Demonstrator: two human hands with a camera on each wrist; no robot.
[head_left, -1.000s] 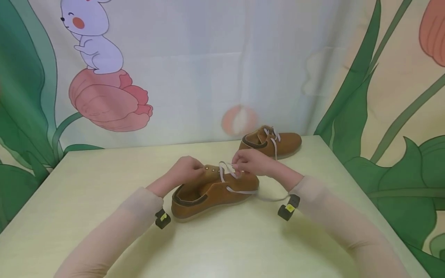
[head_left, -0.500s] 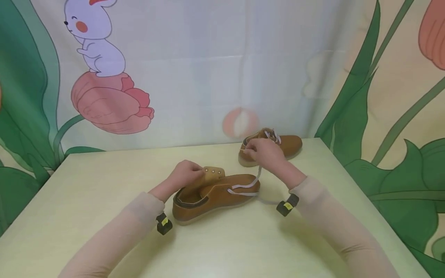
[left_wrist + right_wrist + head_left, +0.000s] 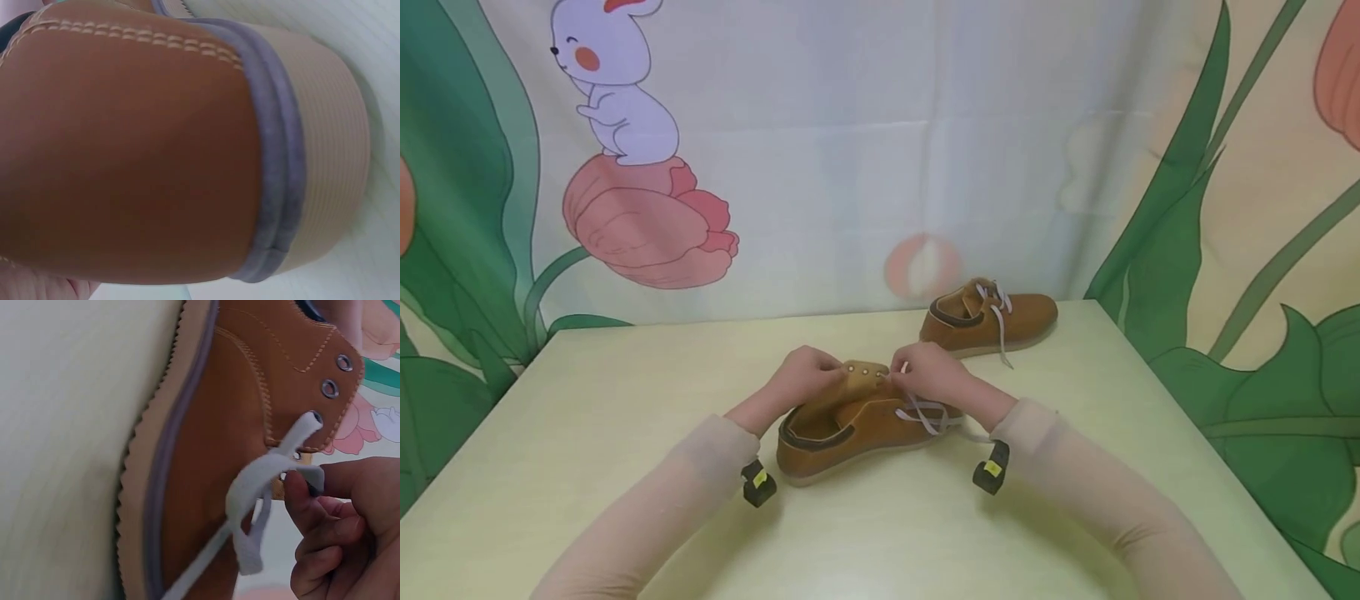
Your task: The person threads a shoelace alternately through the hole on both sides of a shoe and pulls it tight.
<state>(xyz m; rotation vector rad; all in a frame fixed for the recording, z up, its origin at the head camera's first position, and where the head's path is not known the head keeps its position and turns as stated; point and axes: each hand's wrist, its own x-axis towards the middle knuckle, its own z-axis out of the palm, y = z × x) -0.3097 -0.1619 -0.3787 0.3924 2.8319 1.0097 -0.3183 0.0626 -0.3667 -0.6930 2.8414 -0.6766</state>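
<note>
A brown leather shoe (image 3: 865, 437) with a pale sole lies on the table, its toe to the right. My left hand (image 3: 797, 379) pinches the raised far flap (image 3: 863, 379), which has metal eyelets. The shoe's heel (image 3: 137, 156) fills most of the left wrist view, hiding most of that hand. Close to the flap's front end, my right hand (image 3: 932, 371) pinches a white shoelace (image 3: 253, 478) between thumb and index finger. In the right wrist view the lace loops over the shoe's side and enters one eyelet, while two other eyelets (image 3: 329, 389) there have no lace.
Behind, to the right, a matching brown shoe (image 3: 1030, 321) stands near the table's far edge, its lace end trailing onto the tabletop (image 3: 880, 533). A printed curtain (image 3: 820, 167) hangs behind the table.
My right hand first drew the lace up and right, toward the other shoe, then came back down left to the flap with lace in its fingers. My left hand stays on the flap.
</note>
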